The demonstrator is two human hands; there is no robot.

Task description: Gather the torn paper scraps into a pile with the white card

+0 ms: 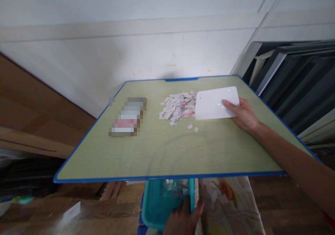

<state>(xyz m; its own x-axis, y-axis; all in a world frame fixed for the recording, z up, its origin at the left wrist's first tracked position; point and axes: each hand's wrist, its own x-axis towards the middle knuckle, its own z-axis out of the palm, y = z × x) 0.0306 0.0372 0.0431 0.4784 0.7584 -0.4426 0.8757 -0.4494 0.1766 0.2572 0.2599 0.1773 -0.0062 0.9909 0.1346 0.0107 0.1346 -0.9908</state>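
My right hand (244,115) grips the right end of a thin white plastic board (213,104) with rounded corners, thumb flat on top. The board's left edge meets a heap of small paper scraps (178,105) on the pale green tabletop (125,158). A few scraps lie loose in front of the heap. Below the table's front edge, my left hand (181,217) holds the right rim of a teal plastic basin (154,207), with fingers inside and the thumb outside. Small light pieces lie at the basin's far end, partly hidden under the table.
A pixelated rectangular object (127,118) rests on the table's left side. Patterned cloth (235,200) with more scraps lies right of the basin. Dark panels (298,74) lean at the right, and a cardboard sheet (39,112) stands at the left. A white card (72,212) is near the floor.
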